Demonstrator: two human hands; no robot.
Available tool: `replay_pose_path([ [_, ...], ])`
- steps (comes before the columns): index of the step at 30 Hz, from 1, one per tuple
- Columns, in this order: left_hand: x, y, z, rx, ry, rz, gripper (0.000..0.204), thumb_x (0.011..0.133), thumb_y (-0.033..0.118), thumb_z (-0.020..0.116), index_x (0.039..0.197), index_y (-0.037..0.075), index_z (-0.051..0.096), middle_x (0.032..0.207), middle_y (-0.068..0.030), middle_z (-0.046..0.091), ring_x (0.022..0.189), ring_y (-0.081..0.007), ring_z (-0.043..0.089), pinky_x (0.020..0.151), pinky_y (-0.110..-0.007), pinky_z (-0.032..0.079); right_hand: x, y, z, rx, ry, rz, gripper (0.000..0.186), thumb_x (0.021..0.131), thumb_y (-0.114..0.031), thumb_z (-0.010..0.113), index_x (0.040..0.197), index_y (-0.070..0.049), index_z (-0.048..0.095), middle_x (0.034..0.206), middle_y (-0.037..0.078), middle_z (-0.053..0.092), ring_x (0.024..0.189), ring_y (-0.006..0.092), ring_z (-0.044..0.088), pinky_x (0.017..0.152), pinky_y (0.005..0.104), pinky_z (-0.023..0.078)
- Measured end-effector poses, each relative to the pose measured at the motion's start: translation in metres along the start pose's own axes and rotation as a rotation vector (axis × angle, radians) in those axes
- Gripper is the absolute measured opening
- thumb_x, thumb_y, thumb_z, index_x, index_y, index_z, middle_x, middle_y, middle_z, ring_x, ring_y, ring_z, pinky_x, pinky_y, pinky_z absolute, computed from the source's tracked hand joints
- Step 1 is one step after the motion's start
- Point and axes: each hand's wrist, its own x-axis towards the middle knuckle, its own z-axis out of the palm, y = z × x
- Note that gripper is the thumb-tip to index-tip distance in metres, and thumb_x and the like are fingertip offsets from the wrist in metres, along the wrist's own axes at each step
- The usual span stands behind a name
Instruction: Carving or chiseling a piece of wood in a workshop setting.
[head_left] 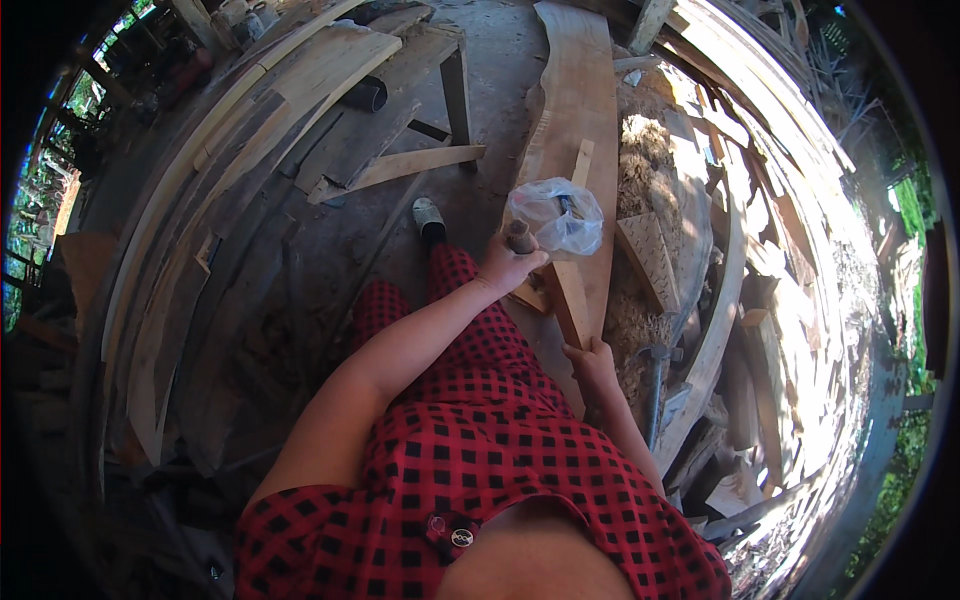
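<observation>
My left hand (512, 264) is closed around a brown, stubby wooden-looking piece (520, 238), whose rounded end sticks up from the fist. Against its fingers hangs a clear plastic bag (572, 222) with small things inside that I cannot make out. Lower and to the right, my right hand (594, 368) grips the near end of a narrow wooden board (570, 302). The board points away from me and passes under the bag. Beneath both hands lies a long, wide plank (578, 95) with a wavy left edge.
Shavings (648, 165) and a wood offcut (648, 258) lie right of the plank. A metal bar clamp (657, 385) stands near my right forearm. At the left are a wooden bench (420, 65) and stacked long boards (235, 120). Scrap wood (765, 370) heaps up at the right.
</observation>
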Motion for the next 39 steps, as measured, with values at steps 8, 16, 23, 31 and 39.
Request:
replay_pose_path([
  [8,-0.001,0.021,0.018,0.251,-0.217,0.038,0.022,0.067,0.013,0.073,0.081,0.003,0.059,0.075,-0.0114,0.063,0.072,-0.0264,0.063,0.071,-0.036,0.050,-0.036,-0.077,-0.040,0.153,-0.008,-0.139,0.034,0.079,-0.023,0.073,0.098,0.003,0.061,0.070,0.004,0.056,0.057,0.0119,0.052,0.052,0.0265,0.043],
  [16,0.008,-0.008,0.031,0.430,-0.046,0.506,0.034,0.069,0.009,0.073,0.102,0.005,0.063,0.096,-0.0141,0.068,0.094,-0.0290,0.065,0.082,-0.037,0.051,-0.056,-0.127,-0.074,-0.202,-0.074,-0.524,0.049,0.074,-0.017,0.077,0.115,0.002,0.058,0.089,0.005,0.065,0.081,0.0135,0.061,0.075,0.0285,0.048],
  [23,0.002,-0.009,0.024,0.149,-0.260,0.031,0.027,0.073,0.005,0.069,0.100,0.002,0.065,0.091,-0.0101,0.069,0.092,-0.0276,0.067,0.084,-0.038,0.051,-0.069,-0.131,-0.061,0.090,0.028,-0.653,0.056,0.070,-0.015,0.079,0.119,0.001,0.056,0.094,0.010,0.067,0.086,0.0137,0.062,0.081,0.0290,0.048],
  [31,0.004,0.008,0.031,0.198,-0.104,0.270,0.029,0.068,0.011,0.071,0.094,0.001,0.063,0.089,-0.0147,0.068,0.090,-0.0282,0.066,0.080,-0.037,0.050,-0.065,-0.127,-0.073,-0.309,0.043,-0.532,0.054,0.072,-0.013,0.078,0.118,0.002,0.056,0.100,0.009,0.066,0.093,0.0139,0.060,0.085,0.0305,0.046],
  [39,0.004,0.001,0.029,0.153,-0.252,0.027,0.030,0.068,0.009,0.071,0.097,0.002,0.064,0.090,-0.0140,0.068,0.091,-0.0271,0.066,0.081,-0.037,0.050,-0.064,-0.123,-0.062,-0.047,0.012,-0.534,0.059,0.069,-0.022,0.079,0.119,-0.001,0.056,0.099,0.016,0.066,0.091,0.0282,0.065,0.080,0.0360,0.049],
])
